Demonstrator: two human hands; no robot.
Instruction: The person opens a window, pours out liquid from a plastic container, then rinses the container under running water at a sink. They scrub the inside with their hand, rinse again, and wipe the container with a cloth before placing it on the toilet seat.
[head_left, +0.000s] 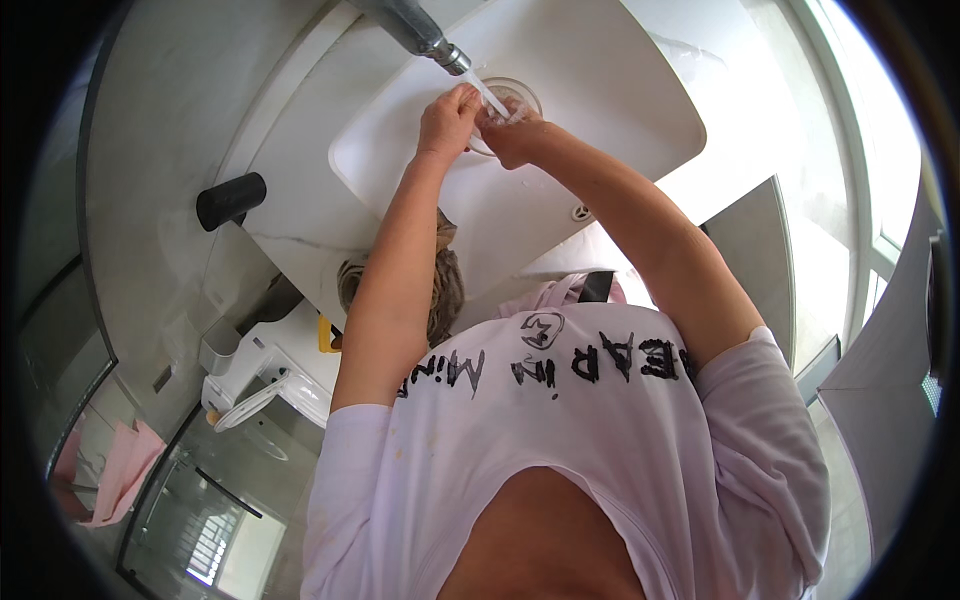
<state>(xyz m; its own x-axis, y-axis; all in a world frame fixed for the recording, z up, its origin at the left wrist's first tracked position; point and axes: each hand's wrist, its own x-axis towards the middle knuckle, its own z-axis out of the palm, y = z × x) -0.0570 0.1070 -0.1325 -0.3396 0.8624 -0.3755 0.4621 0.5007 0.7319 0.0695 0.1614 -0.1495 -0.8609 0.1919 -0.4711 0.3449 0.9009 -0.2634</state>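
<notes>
Water runs from the metal faucet (452, 58) into the white washbasin (600, 67). The stream falls onto my right hand (514, 135), which is cupped with water splashing in it, over a round, clear-rimmed thing (534, 91) at the basin's bottom. I cannot tell whether that is a bowl or the drain. My left hand (448, 120) is close beside the right one, its fingertips near the stream and its fingers bent. What lies between the fingers is hidden by water and by the hands.
A brown patterned cloth (448, 289) lies at the counter's front edge, partly under my left forearm. A black cylinder (231, 201) stands out at the left. Further down are a toilet with raised lid (251, 405) and a pink towel (124, 472).
</notes>
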